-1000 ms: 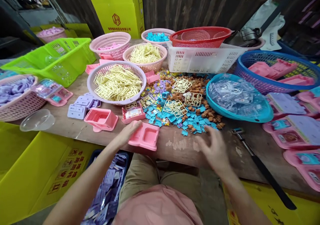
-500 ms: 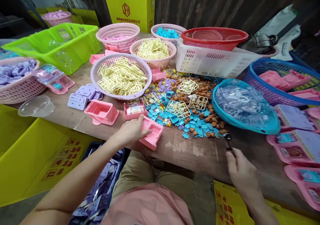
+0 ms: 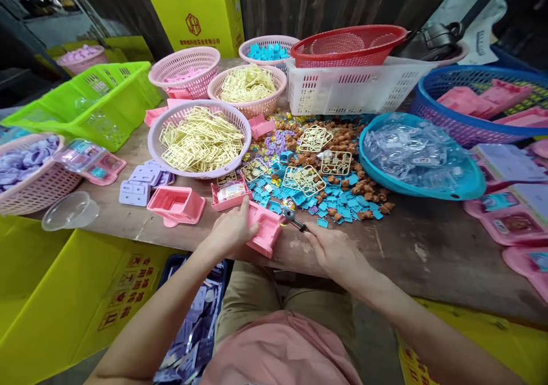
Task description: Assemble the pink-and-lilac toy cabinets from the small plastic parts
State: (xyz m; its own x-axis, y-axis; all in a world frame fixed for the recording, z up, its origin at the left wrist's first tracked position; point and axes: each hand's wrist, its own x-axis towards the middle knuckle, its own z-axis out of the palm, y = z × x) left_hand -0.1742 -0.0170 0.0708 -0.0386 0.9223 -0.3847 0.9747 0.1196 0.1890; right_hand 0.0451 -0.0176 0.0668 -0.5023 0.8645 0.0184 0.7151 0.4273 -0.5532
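My left hand [image 3: 231, 228] grips the left edge of a pink plastic tray-like part [image 3: 264, 231] with a recess, resting at the table's near edge. Just beyond its fingertips is a smaller pink box part [image 3: 232, 194] with a clear-wrapped piece inside. My right hand [image 3: 336, 253] is closed around the black handle of a small hammer-like tool [image 3: 295, 221]. The tool's rounded dark head is at the tray part's right edge; whether they touch I cannot tell. To the left stands another pink open box part [image 3: 177, 204].
Loose blue tiles [image 3: 306, 199] and small brown figures [image 3: 342, 136] spread beyond my hands. Cream frames fill a lilac basket [image 3: 154, 151]. Clear packets lie in a turquoise basin [image 3: 466, 189]. Finished-looking pink-and-purple pieces [image 3: 514, 216] line the right side. A yellow carton [image 3: 85, 299] stands lower left.
My right hand has brought the hammer-like tool leftward from the right side of the table to the pink tray part. My left hand keeps hold of that part.
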